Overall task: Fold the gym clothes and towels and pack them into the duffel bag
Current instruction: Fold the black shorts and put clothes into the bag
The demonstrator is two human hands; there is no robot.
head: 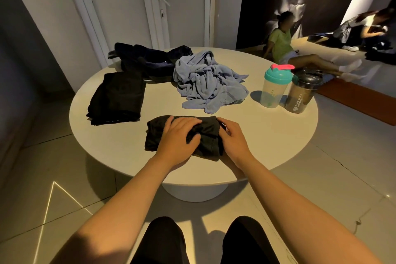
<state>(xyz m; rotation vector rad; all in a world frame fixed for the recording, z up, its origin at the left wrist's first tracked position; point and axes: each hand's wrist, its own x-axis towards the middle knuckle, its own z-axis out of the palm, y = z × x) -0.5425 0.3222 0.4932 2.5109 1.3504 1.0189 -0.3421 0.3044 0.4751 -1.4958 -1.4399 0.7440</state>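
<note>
Black garment [209, 135], near edge of table [267, 135]: left hand [180, 138] flat on top, pinning the fold. Right hand [233, 138] curls round its end, likely tucking it.

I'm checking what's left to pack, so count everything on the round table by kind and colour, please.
Black garments: 2, near black garment, left black garment
Light blue towel: 1
Dark navy heap: 1, pieces unclear
Shaker bottles: 2, teal-lidded bottle, dark-lidded bottle
Total: 6

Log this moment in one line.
folding black garment | left hand pressing it | right hand gripping its end | blue towel crumpled | black stack folded
</note>
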